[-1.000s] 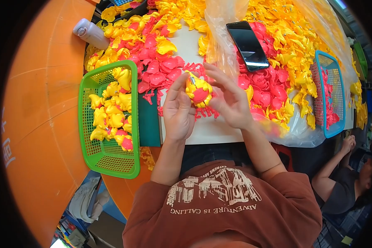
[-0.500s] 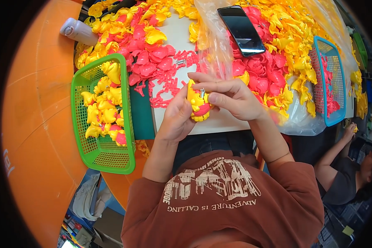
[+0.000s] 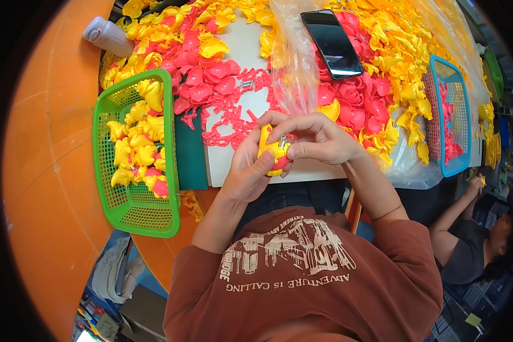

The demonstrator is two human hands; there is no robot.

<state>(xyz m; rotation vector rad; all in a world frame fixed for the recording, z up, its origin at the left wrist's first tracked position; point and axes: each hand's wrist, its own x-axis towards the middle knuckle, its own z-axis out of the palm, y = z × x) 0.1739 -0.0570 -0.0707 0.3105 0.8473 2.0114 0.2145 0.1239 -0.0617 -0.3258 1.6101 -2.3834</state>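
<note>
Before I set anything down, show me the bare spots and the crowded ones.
Barest: the orange surface left of the green basket. Narrower: the green strip between basket and white worktop, plus a worktop patch between the left parts pile and clear plastic. Crowded: the right parts pile, from the phone to the blue basket.

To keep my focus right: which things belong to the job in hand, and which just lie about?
Likely the job:
held yellow-and-pink figure
loose yellow pieces
loose pink pieces
green basket with similar figures
blue basket

Likely just lying about:
black phone
pale bottle
</note>
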